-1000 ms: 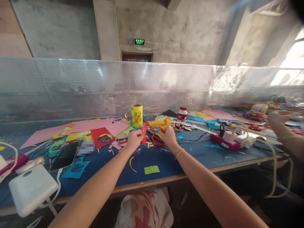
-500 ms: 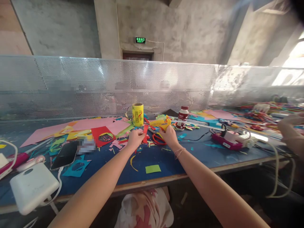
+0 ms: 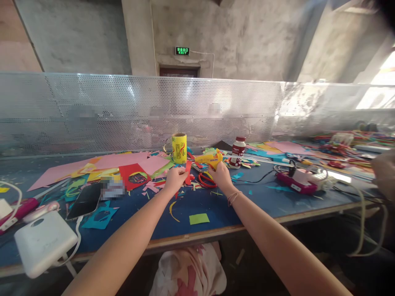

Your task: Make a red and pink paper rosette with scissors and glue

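Observation:
My left hand (image 3: 175, 180) pinches a narrow red paper strip (image 3: 188, 169), which sticks up past the fingertips. In my right hand (image 3: 221, 173) is a yellow hot glue gun (image 3: 207, 158), its nozzle pointing left toward the strip. A long clear glue stick (image 3: 247, 158) trails out of its back to the right. Red-handled scissors (image 3: 206, 180) lie on the table between my hands, partly hidden by the right one. Just behind the left hand stands a yellow tape roll (image 3: 179, 149) on its end. A dark red and white bottle (image 3: 237, 153) stands beyond the right hand.
Coloured paper sheets (image 3: 108, 161) and scraps cover the blue table (image 3: 135, 218). A phone (image 3: 85, 200) and a white charger (image 3: 46, 242) lie at left. A magenta power strip (image 3: 298, 183) with cables sits at right, near another person's blurred arm (image 3: 384, 174). A perforated metal screen (image 3: 123, 115) stands behind.
The red strip in my left hand has tilted slightly and shows higher above the fingers. My right hand with the glue gun has hardly moved. The other person's arm at right has shifted.

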The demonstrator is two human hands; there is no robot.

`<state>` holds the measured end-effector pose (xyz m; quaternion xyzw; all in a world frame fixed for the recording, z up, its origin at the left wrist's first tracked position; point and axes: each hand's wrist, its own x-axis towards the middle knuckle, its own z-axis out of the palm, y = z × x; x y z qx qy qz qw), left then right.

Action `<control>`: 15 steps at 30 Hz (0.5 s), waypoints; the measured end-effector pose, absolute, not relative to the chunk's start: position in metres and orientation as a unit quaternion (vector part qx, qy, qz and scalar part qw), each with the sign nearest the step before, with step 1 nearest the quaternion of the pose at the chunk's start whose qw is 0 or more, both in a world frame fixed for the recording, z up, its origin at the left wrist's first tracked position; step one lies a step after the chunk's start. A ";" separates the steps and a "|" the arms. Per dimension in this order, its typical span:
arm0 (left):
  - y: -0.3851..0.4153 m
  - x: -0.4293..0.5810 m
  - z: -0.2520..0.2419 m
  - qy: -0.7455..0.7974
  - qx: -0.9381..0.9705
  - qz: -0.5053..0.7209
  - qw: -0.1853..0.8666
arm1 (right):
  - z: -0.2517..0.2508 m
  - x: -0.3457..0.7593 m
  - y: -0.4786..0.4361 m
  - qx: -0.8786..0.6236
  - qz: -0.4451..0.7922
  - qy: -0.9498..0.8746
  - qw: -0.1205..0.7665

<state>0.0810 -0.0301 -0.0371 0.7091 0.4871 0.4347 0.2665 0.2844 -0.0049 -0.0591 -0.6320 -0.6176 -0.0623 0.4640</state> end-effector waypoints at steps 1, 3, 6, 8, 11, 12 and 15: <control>-0.030 0.081 -0.037 0.490 0.707 0.434 0.269 | -0.059 0.284 -0.005 -0.633 -0.062 -0.618 0.462; -0.029 0.080 -0.037 0.494 0.705 0.434 0.266 | -0.059 0.285 -0.005 -0.636 -0.060 -0.618 0.458; -0.028 0.079 -0.038 0.491 0.710 0.438 0.250 | -0.059 0.285 -0.006 -0.640 -0.056 -0.614 0.457; -0.027 0.079 -0.038 0.488 0.715 0.440 0.238 | -0.058 0.285 -0.006 -0.645 -0.054 -0.612 0.455; -0.025 0.078 -0.039 0.484 0.722 0.441 0.223 | -0.057 0.285 -0.007 -0.651 -0.052 -0.613 0.444; -0.024 0.078 -0.040 0.482 0.725 0.441 0.219 | -0.056 0.285 -0.007 -0.653 -0.053 -0.614 0.440; -0.023 0.077 -0.041 0.480 0.728 0.443 0.207 | -0.055 0.285 -0.007 -0.658 -0.055 -0.616 0.430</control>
